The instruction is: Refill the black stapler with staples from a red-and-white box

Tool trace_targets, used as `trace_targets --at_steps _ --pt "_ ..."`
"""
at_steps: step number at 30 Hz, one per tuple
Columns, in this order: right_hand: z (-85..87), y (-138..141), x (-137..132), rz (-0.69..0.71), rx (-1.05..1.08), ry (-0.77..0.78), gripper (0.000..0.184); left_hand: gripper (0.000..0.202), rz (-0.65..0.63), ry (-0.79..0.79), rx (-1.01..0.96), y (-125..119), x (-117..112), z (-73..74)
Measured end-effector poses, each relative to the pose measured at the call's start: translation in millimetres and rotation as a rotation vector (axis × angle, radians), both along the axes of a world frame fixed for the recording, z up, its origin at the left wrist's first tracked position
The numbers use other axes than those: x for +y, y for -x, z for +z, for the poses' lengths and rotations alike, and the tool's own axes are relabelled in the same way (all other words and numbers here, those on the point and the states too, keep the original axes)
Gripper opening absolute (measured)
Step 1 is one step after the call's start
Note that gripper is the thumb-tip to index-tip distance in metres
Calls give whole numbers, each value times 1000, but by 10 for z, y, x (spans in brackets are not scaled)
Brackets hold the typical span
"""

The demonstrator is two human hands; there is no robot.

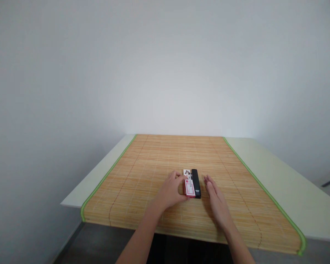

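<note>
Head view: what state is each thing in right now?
Left hand: curled, thumb and fingers on the box.
Right hand: open, holding nothing.
Red-and-white box: in the left hand's grasp; open or closed, unclear.
Black stapler-like item: beside the box, untouched.
Bamboo mat: spread out, overhanging the near edge.
White table: partly covered.

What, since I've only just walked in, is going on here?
A person's left hand is holding a small red-and-white box between thumb and fingers. Right beside the box is a long black object, over a bamboo mat. The right hand is open to the right of both, touching neither.
</note>
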State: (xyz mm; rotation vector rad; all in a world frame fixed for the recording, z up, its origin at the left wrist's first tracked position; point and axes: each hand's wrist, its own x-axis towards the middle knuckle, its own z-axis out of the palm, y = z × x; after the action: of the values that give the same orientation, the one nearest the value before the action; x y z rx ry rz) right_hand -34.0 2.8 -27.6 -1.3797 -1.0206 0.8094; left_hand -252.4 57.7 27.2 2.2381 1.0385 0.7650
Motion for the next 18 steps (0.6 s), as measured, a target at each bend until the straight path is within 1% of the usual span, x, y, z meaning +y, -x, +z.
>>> trace_targets --at_steps 3,8,9,12,15,18 --pt "-10 -6 9 6 -11 -8 60 68 11 -4 -7 17 -71 11" --pt "19 1 3 11 -44 -22 61 82 49 18 -35 8 -221 2" --pt "26 4 0 8 -52 -23 61 81 55 24 -57 -8 -249 -4" --pt "41 13 -8 5 -66 -23 61 67 90 26 -121 -45 -290 -30" --pt "52 22 -19 -5 -53 -24 61 62 164 3 -128 29 -214 -60" --pt "69 32 -33 -16 -33 -21 62 56 294 -43 -81 289 1 -90"
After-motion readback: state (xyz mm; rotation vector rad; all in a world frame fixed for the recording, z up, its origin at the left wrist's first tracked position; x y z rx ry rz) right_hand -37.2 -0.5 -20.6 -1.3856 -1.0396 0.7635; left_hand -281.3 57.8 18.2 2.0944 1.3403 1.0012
